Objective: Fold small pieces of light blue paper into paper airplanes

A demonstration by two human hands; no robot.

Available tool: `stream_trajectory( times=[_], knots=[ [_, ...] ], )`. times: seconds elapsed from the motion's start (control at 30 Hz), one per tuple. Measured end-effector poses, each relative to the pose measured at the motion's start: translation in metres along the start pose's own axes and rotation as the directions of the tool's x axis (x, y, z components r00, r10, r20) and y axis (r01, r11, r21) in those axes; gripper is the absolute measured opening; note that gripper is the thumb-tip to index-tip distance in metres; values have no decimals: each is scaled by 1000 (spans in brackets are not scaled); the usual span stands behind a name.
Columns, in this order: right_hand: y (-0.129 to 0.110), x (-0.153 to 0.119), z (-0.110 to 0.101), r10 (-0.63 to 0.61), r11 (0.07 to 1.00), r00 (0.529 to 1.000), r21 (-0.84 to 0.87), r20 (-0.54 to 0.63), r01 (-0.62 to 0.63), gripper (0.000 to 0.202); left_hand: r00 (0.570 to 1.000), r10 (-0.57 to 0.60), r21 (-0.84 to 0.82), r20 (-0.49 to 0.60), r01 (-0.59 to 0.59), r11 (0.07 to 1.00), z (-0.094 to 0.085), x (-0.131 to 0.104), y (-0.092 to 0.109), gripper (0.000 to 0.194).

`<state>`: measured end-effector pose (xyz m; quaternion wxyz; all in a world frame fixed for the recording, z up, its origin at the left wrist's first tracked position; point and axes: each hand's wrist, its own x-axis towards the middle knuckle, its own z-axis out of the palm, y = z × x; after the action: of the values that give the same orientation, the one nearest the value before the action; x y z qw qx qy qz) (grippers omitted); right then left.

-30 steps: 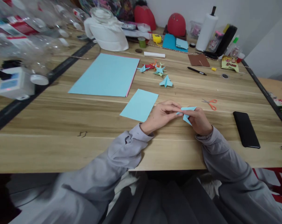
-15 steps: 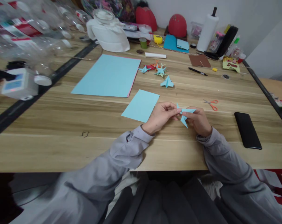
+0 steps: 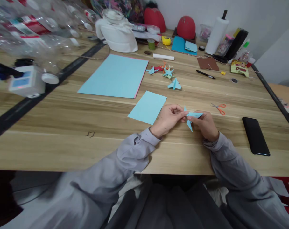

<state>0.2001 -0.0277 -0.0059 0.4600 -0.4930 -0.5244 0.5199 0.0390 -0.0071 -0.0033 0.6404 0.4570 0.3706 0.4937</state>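
Between my two hands is a light blue folded paper plane (image 3: 194, 115) with pointed tips, held just above the wooden table. My left hand (image 3: 168, 118) pinches its left part between thumb and fingers. Closed on its other side, my right hand (image 3: 206, 124) has the thumb laid across the middle folds. Some of the paper is hidden behind the fingers. Beside my left wrist lies a flat light blue sheet (image 3: 148, 107). Beyond my hands sits a finished-looking blue paper plane (image 3: 174, 84), near a small pile of coloured folded paper pieces (image 3: 167, 72).
Large blue sheets (image 3: 116, 76) lie at the left back. Orange-handled scissors (image 3: 219, 108) and a black phone (image 3: 256, 136) are to the right. A pen (image 3: 206, 74) lies farther back. Plastic bottles (image 3: 37, 31) and a white box-shaped device (image 3: 27, 81) crowd the left side.
The view has shifted slightly, so the table's things appear a little farther right. Both hands still grip the folded paper, which has turned slightly between the fingers.
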Motion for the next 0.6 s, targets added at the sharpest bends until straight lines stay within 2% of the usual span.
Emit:
stream_trajectory(
  times=[0.2, 0.6],
  knots=[
    [6, 2, -2, 21, 998, 1000, 66, -10, -20, 31, 995, -98, -85, 19, 99, 991, -2, 0, 2, 35],
    [4, 3, -2, 57, 998, 998, 39, -30, -56, 31, 997, -72, -39, 5, 72, 997, -1, 1, 0, 37]
  ],
)
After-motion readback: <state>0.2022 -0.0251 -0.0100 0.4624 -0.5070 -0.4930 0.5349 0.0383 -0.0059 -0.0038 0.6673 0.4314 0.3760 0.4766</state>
